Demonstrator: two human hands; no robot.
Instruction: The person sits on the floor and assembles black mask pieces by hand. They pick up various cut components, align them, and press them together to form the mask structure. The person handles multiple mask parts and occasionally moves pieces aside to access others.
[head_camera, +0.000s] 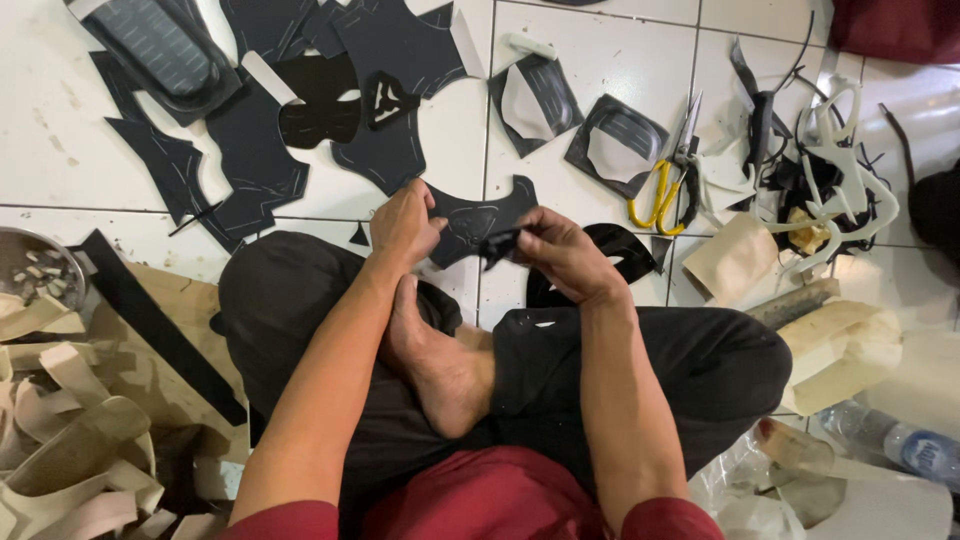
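Black cut piece (478, 222): flat, curved, dark, stitch-marked.
Left hand (404, 226): pinched its edge.
Right hand (556, 250): clamped its other edge.

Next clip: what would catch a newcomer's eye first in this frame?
At centre, the left hand and right hand pinch a black cut piece between them, above crossed legs and a bare foot. More black cut pieces are spread over the white tiled floor at the top. Yellow-handled scissors lie to the right, and pale beige strips are heaped at lower left.
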